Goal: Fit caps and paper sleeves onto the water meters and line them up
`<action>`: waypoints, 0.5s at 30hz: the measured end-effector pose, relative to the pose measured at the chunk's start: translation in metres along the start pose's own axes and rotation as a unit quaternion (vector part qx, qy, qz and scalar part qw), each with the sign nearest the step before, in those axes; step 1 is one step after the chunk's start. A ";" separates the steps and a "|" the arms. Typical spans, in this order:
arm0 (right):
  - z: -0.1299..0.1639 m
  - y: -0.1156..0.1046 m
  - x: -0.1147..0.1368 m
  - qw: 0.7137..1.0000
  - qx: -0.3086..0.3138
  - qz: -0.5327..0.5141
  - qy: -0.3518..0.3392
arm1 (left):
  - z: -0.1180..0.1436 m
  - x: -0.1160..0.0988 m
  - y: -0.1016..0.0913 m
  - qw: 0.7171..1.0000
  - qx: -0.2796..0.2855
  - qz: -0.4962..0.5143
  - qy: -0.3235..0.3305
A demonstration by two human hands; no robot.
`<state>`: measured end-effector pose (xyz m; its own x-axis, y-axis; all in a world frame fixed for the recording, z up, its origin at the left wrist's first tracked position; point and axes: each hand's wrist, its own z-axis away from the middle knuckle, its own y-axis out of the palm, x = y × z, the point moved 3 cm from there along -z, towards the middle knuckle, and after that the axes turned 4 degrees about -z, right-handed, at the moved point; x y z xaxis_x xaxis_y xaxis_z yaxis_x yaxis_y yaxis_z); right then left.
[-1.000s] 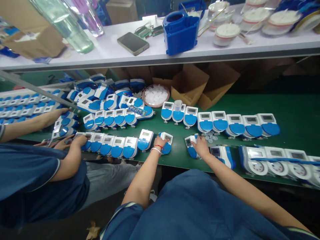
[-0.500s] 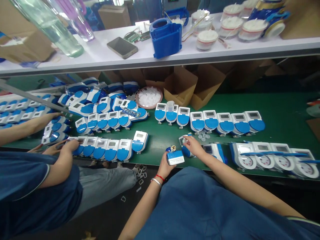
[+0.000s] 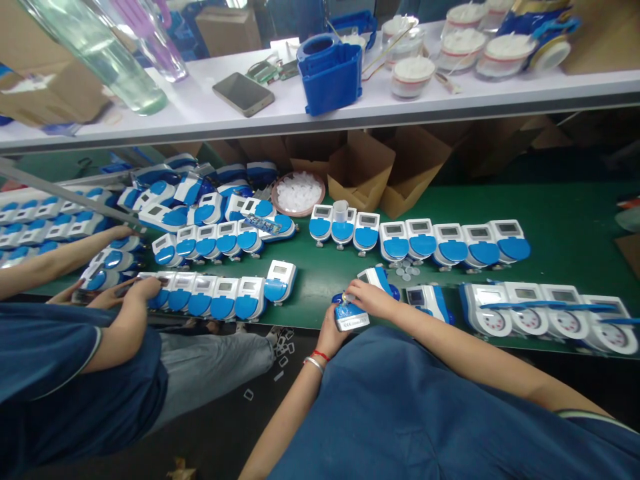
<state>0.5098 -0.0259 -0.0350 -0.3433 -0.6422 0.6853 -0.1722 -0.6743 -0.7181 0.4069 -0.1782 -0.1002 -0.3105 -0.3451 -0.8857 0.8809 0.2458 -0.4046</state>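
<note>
My left hand (image 3: 332,335) is closed around a blue and white water meter (image 3: 353,322), tipped on its side at the bench's front edge. Fingers pinched, my right hand (image 3: 369,299) reaches over to the brass fitting at the meter's top; whatever is between the fingertips is hidden. Behind that hand lies another water meter (image 3: 374,276), partly covered by it. Several small translucent discs (image 3: 407,271) are scattered on the green bench. To the right of my hand a tilted meter (image 3: 429,303) lies on its side.
Rows of meters (image 3: 450,243) stand behind my hands, and open-lidded meters (image 3: 530,313) sit at the right. A bowl of white pieces (image 3: 300,193) and cartons (image 3: 360,173) are farther back, under a shelf (image 3: 200,127). A co-worker's hands (image 3: 143,290) handle meters at left.
My right hand has moved left and down from the meter lying behind, where it held a small whitish piece, to the brass fitting of the held meter. My left hand stays put.
</note>
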 end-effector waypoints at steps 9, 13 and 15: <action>-0.005 -0.004 0.008 0.990 0.076 0.110 0.055 | -0.005 0.004 0.006 0.998 0.008 -0.055 0.027; -0.007 -0.001 0.009 0.983 0.062 0.119 0.121 | -0.005 0.006 0.007 0.998 0.015 -0.057 0.035; -0.008 0.003 0.007 0.978 0.036 0.122 0.164 | -0.005 0.006 0.008 0.998 0.017 -0.050 0.034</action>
<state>0.4994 -0.0291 -0.0330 -0.6455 -0.6444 0.4101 0.0130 -0.5461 -0.8376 0.4104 -0.1734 -0.1102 -0.4206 -0.3043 -0.8547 0.8553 0.1812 -0.4854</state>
